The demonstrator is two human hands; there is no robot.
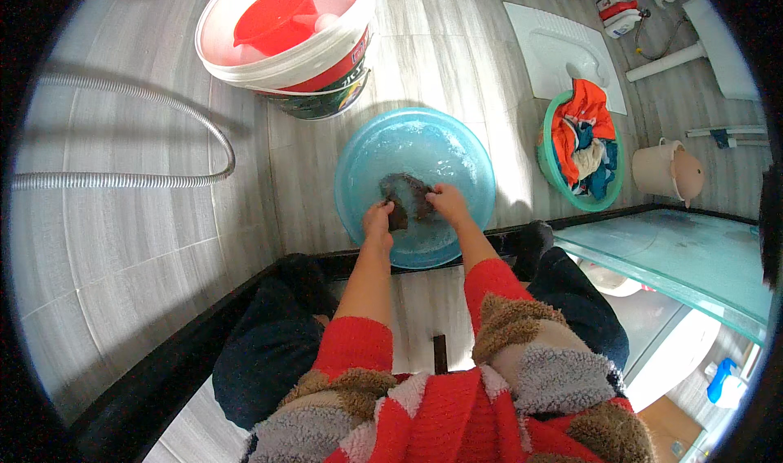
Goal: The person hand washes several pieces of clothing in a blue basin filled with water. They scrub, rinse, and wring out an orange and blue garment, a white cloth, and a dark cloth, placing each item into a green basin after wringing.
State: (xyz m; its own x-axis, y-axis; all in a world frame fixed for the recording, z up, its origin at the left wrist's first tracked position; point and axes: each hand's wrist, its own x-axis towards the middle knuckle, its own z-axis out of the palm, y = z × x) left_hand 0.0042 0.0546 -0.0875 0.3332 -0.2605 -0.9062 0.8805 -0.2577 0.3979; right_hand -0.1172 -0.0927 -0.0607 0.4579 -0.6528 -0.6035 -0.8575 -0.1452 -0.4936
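Note:
A round blue plastic basin (pixel 350 157) of cloudy, sudsy water stands on the floor before me. Over it, my left hand (pixel 377 219) pinches one end of a small dark brown cloth (pixel 408 182). The cloth's other end is gripped by my right hand (pixel 447 202). Between the hands the cloth curves away from me, its middle lying in the water. What kind of garment or rag it is, I cannot tell.
A white bucket (pixel 287 81) holding a red dipper (pixel 275 20) stands at the far left. At right are a green basin (pixel 544 157) of clothes, a squat toilet (pixel 544 41), a beige bucket (pixel 654 169) and a glass panel (pixel 685 249). A metal shower hose (pixel 183 102) hangs at left.

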